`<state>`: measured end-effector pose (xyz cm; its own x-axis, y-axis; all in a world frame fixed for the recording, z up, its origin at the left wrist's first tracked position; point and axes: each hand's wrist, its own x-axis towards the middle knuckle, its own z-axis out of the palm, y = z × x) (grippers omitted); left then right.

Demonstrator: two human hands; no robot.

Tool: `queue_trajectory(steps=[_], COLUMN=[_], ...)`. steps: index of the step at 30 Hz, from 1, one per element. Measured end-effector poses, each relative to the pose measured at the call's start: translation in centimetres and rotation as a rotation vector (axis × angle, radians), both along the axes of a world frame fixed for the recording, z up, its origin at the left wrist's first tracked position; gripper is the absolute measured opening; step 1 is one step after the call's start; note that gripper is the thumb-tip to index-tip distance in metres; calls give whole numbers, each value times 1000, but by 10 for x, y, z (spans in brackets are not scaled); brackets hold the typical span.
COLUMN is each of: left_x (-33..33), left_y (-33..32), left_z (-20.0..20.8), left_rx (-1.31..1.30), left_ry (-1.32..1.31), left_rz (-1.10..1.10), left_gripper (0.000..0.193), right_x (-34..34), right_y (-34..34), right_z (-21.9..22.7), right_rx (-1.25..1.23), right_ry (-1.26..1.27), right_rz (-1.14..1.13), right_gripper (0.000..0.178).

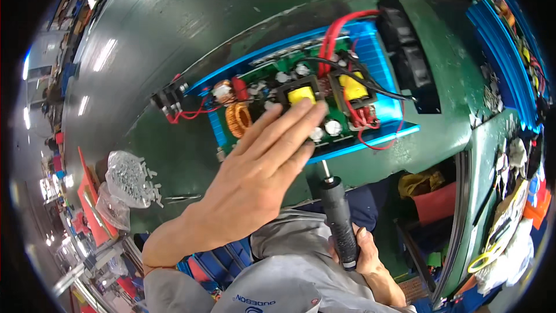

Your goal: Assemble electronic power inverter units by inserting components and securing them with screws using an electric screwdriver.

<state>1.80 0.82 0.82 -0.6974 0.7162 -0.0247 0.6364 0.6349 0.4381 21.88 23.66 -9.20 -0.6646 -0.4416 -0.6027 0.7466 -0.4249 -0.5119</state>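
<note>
A green circuit board (266,78) sits in a blue metal housing (382,61). On the board are a copper-wound coil (237,120) and two transformers with yellow wrapping; one is the left transformer (301,94). My left hand (260,168) lies over the board with its fingers stretched out, the fingertips at that left transformer. In my right hand (369,253) is a black electric screwdriver (339,217), gripped near its lower end. Its bit points up at the housing's near edge; whether it touches a screw there I cannot tell.
A black end panel (408,52) stands right of the housing, thick red wires (330,37) running toward it. Black connectors (169,99) on red leads lie at the left. A bag of small clear parts (126,178) and tweezers (182,198) are nearer. More blue housings (504,58) stand far right.
</note>
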Motion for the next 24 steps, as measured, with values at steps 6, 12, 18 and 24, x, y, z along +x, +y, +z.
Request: queue_trajectory(steps=[6, 12, 18, 24], left_x=[-1, 21, 86, 110], left_y=[-1, -31, -201, -261], left_z=[-25, -3, -25, -49], left_rx=[141, 314, -162, -186], left_ry=[212, 262, 345, 243], left_rz=[-43, 314, 990, 983], left_gripper=[34, 19, 23, 24], right_x=[0, 11, 25, 19], right_y=[10, 16, 13, 3], right_z=[-7, -7, -8, -17], right_rx=[-35, 455, 444, 538], right_ry=[-175, 107, 124, 180], right_rz=[-64, -187, -222, -18], right_gripper=[93, 86, 87, 81])
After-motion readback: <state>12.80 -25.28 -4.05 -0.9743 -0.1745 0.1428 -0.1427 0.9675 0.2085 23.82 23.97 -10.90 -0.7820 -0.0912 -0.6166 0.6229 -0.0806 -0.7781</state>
